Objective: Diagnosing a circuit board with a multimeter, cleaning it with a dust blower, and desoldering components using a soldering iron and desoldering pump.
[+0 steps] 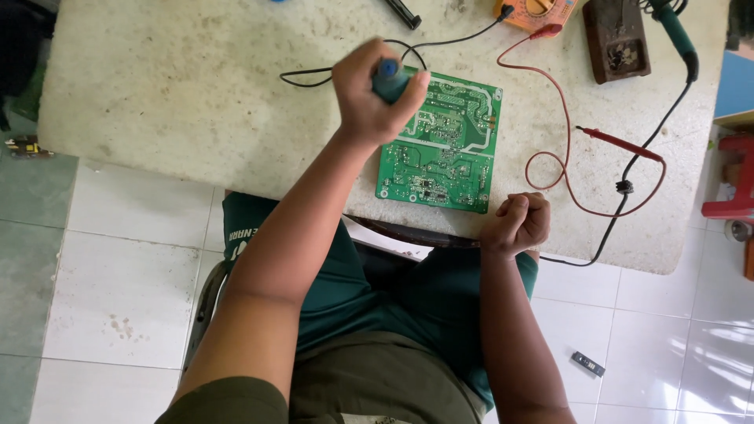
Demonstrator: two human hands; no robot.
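From the head camera, the left hand (369,94) is wrapped around a blue-handled tool (389,79), held above the upper left corner of a green circuit board (440,145); the tool's tip is hidden, so it may or may not touch the board. The board lies flat near the front edge of the speckled table (196,94). The right hand (516,222) is clenched in a fist, holding nothing, at the table edge just right of the board. A red probe (620,144) and its looping lead lie further right.
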